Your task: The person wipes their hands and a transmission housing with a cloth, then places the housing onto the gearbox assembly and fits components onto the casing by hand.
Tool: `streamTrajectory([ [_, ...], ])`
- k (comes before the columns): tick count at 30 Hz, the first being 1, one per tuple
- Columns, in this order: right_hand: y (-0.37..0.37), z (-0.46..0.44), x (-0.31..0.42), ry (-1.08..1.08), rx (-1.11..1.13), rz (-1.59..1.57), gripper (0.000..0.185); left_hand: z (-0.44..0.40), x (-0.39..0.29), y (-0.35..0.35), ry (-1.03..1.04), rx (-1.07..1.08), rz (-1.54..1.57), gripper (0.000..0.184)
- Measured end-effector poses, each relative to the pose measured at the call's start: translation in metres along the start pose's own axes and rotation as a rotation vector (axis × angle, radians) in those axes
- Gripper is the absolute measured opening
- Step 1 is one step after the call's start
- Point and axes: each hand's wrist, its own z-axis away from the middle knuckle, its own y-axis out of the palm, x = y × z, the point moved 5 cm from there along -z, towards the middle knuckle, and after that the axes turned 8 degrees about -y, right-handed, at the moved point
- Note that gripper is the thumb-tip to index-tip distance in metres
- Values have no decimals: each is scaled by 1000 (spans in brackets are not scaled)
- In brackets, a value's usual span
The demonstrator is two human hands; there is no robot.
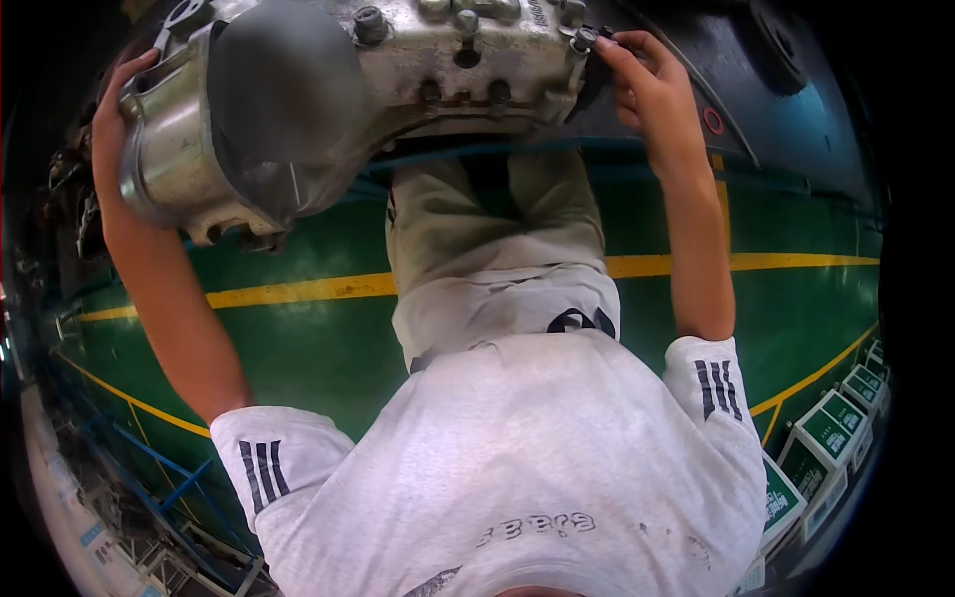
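A large grey cast-metal gearbox housing (468,70) fills the top of the view, with several bolts and holes along it. My left hand (111,109) curls around the outer left side of its rounded end, most fingers hidden behind the metal. Close to those fingertips is a flat shiny metal piece with a hole (184,14); whether I touch it I cannot tell. At the housing's right end, my right hand (652,90) is closed, thumb and index finger pinching at a bolt (584,40). A round blurred patch covers part of the housing's opening.
The dark bench top (686,109) carries a red ring (712,121) and a thin rod (731,129) right of the housing. Below lies a green floor (318,234) with yellow lines. Green-and-white boxes (831,428) stand at right, a blue frame (184,483) at lower left.
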Motion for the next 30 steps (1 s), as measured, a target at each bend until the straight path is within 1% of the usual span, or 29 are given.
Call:
streamTrajectory([
  [1, 1, -1, -1, 5, -12, 5, 42, 8, 0, 4, -153, -88, 55, 36],
  [4, -1, -4, -3, 17, -12, 33, 39, 11, -3, 7, -109, -55, 88, 31],
  [5, -2, -4, -4, 33, 4, 56, 37, 18, -4, 14, -190, -60, 126, 32],
  [6, -2, -5, -5, 34, -2, 58, 37, 17, -6, 16, -192, -53, 126, 32],
  [8, 2, -3, -10, 64, 9, -4, 31, 15, 0, 8, -248, -101, 73, 32],
  [10, 3, -4, -8, 55, 5, 13, 33, 7, 2, 4, -252, -70, 74, 31],
  [12, 3, -6, -9, 31, 21, 45, 35, 10, -1, 11, -249, -18, 138, 31],
  [13, -4, -12, -16, 44, 89, 25, 34, 13, -3, 17, -249, 27, 154, 32],
  [14, -6, -12, -10, 44, 77, 20, 34, 12, -5, 20, -247, 37, 146, 32],
  [16, 3, -12, 0, 197, 111, -21, 29, 10, -3, 11, -317, -4, 73, 32],
  [17, 6, -11, -2, 194, 110, -27, 29, 8, -2, 7, -310, -33, 64, 32],
  [19, 7, -16, 4, 46, 98, 131, 29, 3, -6, 6, -298, -28, 87, 35],
  [20, 6, -18, 5, 42, 94, 128, 29, 2, -3, 7, -300, -23, 114, 37],
  [22, 10, -16, 7, -10, 143, 116, 32, -18, 9, -19, -302, -37, 57, 40],
  [24, 7, -17, 14, -14, 174, 107, 33, -21, 9, -13, -340, 41, 112, 40],
  [25, 7, -15, 16, -10, 212, 102, 34, -20, 8, -15, -338, 34, 110, 40],
  [26, 9, -16, 9, -10, 218, 97, 34, -12, 5, -4, -383, 67, 98, 36],
  [27, 8, -21, 7, -135, 157, 216, 34, -9, 3, 4, -425, 102, 88, 32],
  [28, 9, -23, 9, -262, 93, 333, 35, -9, 2, 0, -421, 96, 88, 32],
  [29, 10, -27, 9, -265, 95, 330, 35, -12, 2, 1, -421, 113, 95, 31],
  [30, 9, -29, 12, -312, 99, 389, 33, -14, 2, 4, -419, 134, 103, 30],
])
